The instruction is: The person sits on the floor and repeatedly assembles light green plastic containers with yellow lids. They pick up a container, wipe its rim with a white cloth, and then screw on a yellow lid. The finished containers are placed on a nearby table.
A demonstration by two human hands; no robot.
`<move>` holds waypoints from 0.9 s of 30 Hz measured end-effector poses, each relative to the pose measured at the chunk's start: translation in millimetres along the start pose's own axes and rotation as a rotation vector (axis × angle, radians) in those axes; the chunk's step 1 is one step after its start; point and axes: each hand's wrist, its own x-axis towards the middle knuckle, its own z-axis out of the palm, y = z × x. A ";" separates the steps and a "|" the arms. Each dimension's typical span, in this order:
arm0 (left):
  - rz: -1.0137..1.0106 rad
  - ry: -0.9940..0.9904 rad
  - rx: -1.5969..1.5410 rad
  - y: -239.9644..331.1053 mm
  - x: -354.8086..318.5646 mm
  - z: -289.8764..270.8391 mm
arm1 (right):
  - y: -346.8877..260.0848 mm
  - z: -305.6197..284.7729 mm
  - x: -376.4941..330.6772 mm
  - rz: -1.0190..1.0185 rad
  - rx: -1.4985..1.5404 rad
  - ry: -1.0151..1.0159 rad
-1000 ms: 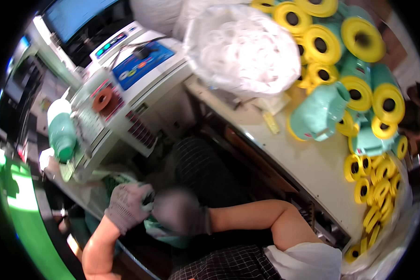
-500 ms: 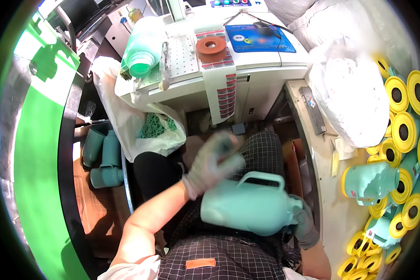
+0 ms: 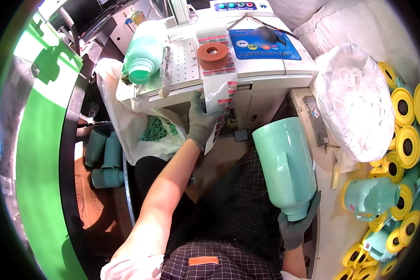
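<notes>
"Hands first: are they together?"

"Well apart, both gloved. The right hand [image 3: 297, 228] is curled round the neck of a jug [image 3: 284, 165]. The left hand [image 3: 202, 119] is at the front edge of the desk [image 3: 266, 67], thumb over the side of a strip [image 3: 220, 91]; whether it pinches it I can't tell."

"And the jug?"

"It's on the near side of the desk, toward the right end. Pale green, glossy, handle along the upper face. It's tilted, wide end toward the desk, neck away from it."

"Count the things."

"One jug in hand. One strip, white with red labels, hanging over the desk's front. One brown roll [image 3: 213, 62] on top of the desk. One green bottle [image 3: 147, 46] at the desk's left end. Three dark jugs [image 3: 113, 149] lower down, left of the desk. One white bag [image 3: 331, 116] of rings right of the desk. Yellow rims [image 3: 408, 162] farther right overlap too much to count."

"What's different?"

"The jug no longer lies crosswise; its wide end now points at the desk. The left hand, a blur above the jug half a second ago, is now at the strip, whose lower end slants away from the desk."
</notes>
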 end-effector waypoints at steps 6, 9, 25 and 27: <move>0.379 0.142 0.481 -17.3 21.3 6.1 | -4.8 0.1 15.9 -0.038 0.005 0.014; 0.303 0.074 0.322 -7.1 18.5 6.0 | -3.6 5.8 11.4 -0.035 -0.017 0.085; -0.450 -0.147 -0.720 88.3 -111.4 19.4 | 4.9 13.6 -26.0 -0.018 -0.051 0.065; -0.572 -0.285 -0.764 101.0 -119.1 30.1 | 1.9 15.8 -23.9 -0.036 -0.040 0.048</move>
